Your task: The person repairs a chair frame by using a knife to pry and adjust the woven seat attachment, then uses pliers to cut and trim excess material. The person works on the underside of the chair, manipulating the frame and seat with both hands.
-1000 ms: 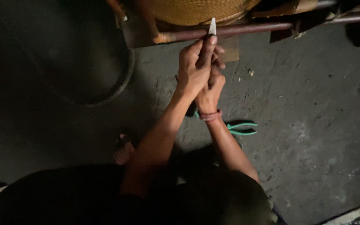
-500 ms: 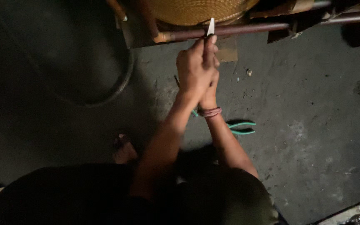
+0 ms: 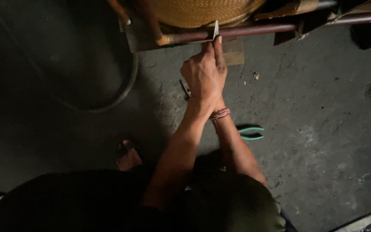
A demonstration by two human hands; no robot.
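Two hands work together at the far middle of the scene, stacked one over the other. On top is the left hand, closed in a fist around one small pale blade, whose pointed tip sticks up past the knuckles and rests against one dark reddish rod. Beneath it is the right hand, almost wholly hidden; only its wrist shows, so I cannot tell whether it is open or closed, or what it grips. One band of reddish thread circles that wrist.

The rod runs horizontally from left to right across the far edge, with one lighter tan end cap at its left tip. Just beyond it sits one woven straw-coloured round object, cut off by the frame. One thin wooden stick slants at the far left.

On the grey concrete floor lies one pair of pliers with two green handles, just right of the right forearm and apart from both hands. One dark loop of hose or tyre curves over the floor at the left. One bare foot shows near the left forearm, close to the person's dark-clothed lap. One small piece of cardboard lies on the floor under the rod, just right of the hands.
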